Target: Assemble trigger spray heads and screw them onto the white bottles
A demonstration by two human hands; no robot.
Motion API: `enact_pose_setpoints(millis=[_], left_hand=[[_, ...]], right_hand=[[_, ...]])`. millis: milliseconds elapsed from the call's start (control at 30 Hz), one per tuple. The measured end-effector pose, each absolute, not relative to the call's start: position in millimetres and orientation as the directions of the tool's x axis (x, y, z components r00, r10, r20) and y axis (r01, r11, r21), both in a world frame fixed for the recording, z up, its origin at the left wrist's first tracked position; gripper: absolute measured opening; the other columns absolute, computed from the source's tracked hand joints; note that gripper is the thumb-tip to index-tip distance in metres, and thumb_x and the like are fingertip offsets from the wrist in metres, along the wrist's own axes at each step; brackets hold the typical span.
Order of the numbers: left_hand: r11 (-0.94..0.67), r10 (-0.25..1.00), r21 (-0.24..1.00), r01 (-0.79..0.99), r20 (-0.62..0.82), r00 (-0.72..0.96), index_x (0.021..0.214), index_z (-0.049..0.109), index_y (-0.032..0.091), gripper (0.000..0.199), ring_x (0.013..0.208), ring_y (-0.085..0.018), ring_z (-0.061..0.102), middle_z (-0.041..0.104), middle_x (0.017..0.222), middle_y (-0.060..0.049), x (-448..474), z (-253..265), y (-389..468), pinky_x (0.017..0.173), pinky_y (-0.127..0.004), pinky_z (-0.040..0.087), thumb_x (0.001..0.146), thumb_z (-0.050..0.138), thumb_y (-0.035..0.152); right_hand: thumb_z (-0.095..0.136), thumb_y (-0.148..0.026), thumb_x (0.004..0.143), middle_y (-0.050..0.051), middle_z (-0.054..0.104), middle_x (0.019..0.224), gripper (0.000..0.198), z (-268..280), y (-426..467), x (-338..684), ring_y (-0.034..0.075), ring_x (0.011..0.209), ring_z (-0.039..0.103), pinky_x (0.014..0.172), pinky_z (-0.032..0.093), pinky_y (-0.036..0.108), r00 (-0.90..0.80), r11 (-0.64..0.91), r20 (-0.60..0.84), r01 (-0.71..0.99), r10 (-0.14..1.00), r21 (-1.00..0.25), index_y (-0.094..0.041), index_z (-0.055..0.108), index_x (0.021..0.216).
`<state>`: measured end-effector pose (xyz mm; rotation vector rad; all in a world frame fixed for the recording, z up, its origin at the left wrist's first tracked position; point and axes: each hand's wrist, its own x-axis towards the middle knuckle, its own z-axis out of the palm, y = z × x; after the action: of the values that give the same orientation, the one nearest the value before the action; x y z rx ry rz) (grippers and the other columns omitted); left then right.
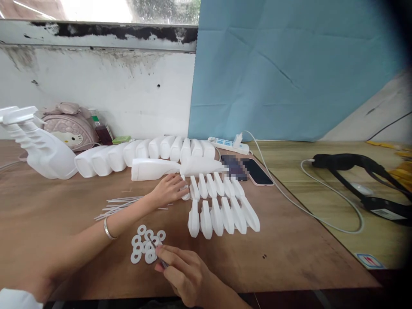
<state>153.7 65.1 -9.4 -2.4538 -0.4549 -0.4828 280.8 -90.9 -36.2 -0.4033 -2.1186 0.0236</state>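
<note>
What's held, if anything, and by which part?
The right hand holds a slim tool by its near end; whether the left hand grips the white piece is unclear.

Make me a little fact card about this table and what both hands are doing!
left hand: at a white piece, grip unclear
right hand: holding tweezers at the white rings
two rows: white plastic parts
under left arm: thin white sticks
along back: white bottles
by wall: pink bag
</note>
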Motion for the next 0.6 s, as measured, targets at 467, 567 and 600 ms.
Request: enact_pose_setpoints(millis=[467, 567, 600], left_hand=[[-0.806, 0.177, -0.494, 0.327, 0.326, 0.929, 0.085, 0.056, 0.020, 0.010, 0.086, -0.018, 0.052, 0.063, 0.096, -0.004, 154, -2, 67, 0.077, -0.034, 0.034, 0.084, 0.049, 0.014], [-0.789, 0.210, -0.490, 0.372, 0.354, 0.911, 0.082, 0.056, 0.019, 0.010, 0.084, -0.018, 0.052, 0.063, 0.091, -0.003, 148, -1, 67, 0.074, -0.033, 0.034, 0.084, 0.049, 0.012], [-0.778, 0.228, -0.485, 0.400, 0.374, 0.899, 0.084, 0.056, 0.019, 0.011, 0.084, -0.018, 0.052, 0.063, 0.090, -0.004, 146, -2, 67, 0.073, -0.033, 0.034, 0.084, 0.048, 0.012]], right_hand=[[0.053, -0.002, 0.078, 0.013, 0.066, 0.093, 0.016, -40, -92, 281, 0.018, 0.093, 0.063, 0.077, 0.056, 0.024, -0.508, 0.949, 0.813, 0.270, 0.284, -0.163, -0.015, 0.046, 0.085], [0.052, -0.003, 0.079, 0.012, 0.067, 0.094, 0.016, -39, -92, 282, 0.017, 0.094, 0.063, 0.077, 0.056, 0.024, -0.519, 0.951, 0.807, 0.264, 0.281, -0.162, -0.016, 0.046, 0.085], [0.052, -0.004, 0.080, 0.012, 0.067, 0.094, 0.015, -38, -92, 282, 0.017, 0.094, 0.063, 0.077, 0.056, 0.024, -0.521, 0.951, 0.806, 0.265, 0.281, -0.160, -0.017, 0.046, 0.085]])
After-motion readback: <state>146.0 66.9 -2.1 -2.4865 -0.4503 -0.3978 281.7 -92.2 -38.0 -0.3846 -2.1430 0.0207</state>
